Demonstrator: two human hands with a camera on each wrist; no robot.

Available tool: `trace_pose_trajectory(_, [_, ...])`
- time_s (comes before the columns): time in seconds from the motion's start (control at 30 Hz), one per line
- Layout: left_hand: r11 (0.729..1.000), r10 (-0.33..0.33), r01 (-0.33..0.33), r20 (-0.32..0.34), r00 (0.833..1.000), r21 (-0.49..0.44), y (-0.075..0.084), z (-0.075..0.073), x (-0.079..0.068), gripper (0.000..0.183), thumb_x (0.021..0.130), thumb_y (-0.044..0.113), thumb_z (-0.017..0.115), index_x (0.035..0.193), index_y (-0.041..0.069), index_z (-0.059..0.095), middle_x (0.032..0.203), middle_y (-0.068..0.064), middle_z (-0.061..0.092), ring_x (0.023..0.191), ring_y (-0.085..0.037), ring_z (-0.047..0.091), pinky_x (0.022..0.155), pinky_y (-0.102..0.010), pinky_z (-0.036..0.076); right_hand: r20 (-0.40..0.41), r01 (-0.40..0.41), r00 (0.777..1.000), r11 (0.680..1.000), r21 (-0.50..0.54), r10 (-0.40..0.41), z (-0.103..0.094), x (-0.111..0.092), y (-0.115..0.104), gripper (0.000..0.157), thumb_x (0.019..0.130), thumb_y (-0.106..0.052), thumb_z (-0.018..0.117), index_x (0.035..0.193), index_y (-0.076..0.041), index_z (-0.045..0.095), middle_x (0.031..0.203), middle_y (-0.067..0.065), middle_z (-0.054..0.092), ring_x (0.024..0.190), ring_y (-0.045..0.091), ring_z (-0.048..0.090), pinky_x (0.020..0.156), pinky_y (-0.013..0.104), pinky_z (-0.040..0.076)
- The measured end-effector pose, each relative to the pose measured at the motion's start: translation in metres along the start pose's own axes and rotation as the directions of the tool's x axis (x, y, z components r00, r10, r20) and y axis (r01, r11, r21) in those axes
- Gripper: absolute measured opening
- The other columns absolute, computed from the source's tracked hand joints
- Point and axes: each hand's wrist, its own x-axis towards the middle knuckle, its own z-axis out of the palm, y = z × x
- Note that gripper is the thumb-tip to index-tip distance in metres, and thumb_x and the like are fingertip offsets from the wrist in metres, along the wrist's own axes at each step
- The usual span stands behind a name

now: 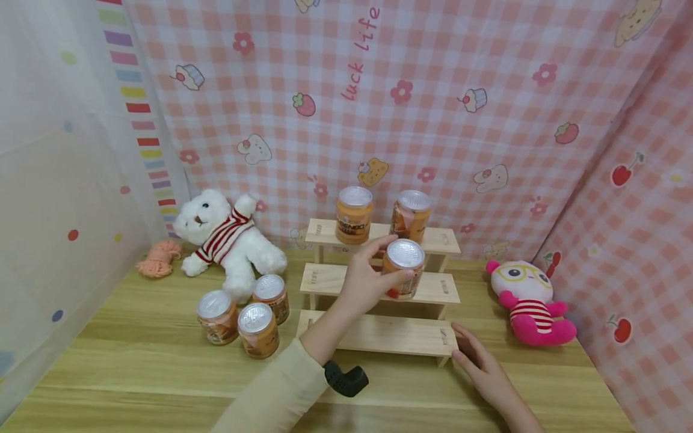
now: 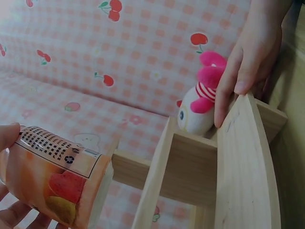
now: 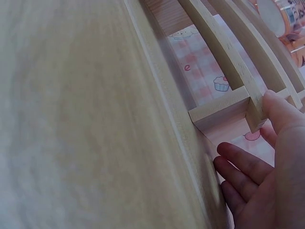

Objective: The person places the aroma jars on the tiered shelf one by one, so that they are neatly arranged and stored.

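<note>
Gripped an orange-labelled can (image 1: 406, 255) in the left hand (image 1: 360, 285), with thumb and fingers around its sides and its silver lid upward, over the middle tier of a three-tier wooden stand (image 1: 390, 332); could not tell of any contact with the board. Pinched the right end of the bottom tier between thumb and forefinger of the right hand (image 1: 482, 364). Saw two similar containers upright on the top tier, a left can (image 1: 354, 218) and a right can (image 1: 411, 219). Counted three more cans (image 1: 258, 334) close together on the surface (image 1: 135, 367), left of the stand and beside a white teddy bear (image 1: 219, 237). Found silver lids on all six, hiding the contents. Made out on the held label, from the left wrist, a block of dark print too blurred to read, a recycling mark, a barcode and pictured red and yellow fruit. Read capitals starting "BEN" on the left can, without certainty about the rest. Read "luck life" in pinkish-red letters on the checked cloth (image 1: 346, 138) behind.
</note>
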Motion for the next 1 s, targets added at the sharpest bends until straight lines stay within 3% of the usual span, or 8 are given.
trace_pose_trajectory(0.17, [1.000,-0.018,0.018,-0.024,1.000,-0.007,-0.007,0.010,0.002,0.062,0.077,0.015,0.082,0.133,0.008,0.056,0.116,-0.008,0.060,0.100,-0.022,0.055,0.080,-0.037,0.051,-0.002,-0.003,1.000,1.000,-0.005,0.003,0.000,0.000,0.000,0.048,0.096,0.000,0.053,0.143,0.001,0.039,0.119,0.025,0.059,0.108,0.003,0.055,0.087,0.013,0.042])
trace_pose_trajectory(0.37, [1.000,-0.030,0.030,-0.056,0.998,0.003,-0.017,0.020,0.006,0.062,0.075,0.017,0.084,0.130,0.009,0.058,0.111,-0.003,0.058,0.096,-0.017,0.057,0.077,-0.029,0.051,-0.002,0.002,1.000,1.000,-0.019,-0.002,0.000,-0.001,-0.001,0.048,0.096,0.000,0.053,0.142,0.001,0.040,0.118,0.024,0.059,0.108,0.003,0.055,0.087,0.013,0.042])
trace_pose_trajectory(1.0, [0.997,-0.063,0.068,-0.121,0.991,0.040,-0.032,0.034,0.015,0.063,0.073,0.020,0.086,0.129,0.011,0.059,0.110,0.001,0.057,0.095,-0.015,0.055,0.077,-0.030,0.049,-0.004,0.006,1.000,1.000,-0.022,-0.006,0.000,0.000,-0.002,0.047,0.097,0.001,0.052,0.142,0.002,0.040,0.116,0.025,0.059,0.106,0.002,0.055,0.086,0.013,0.043])
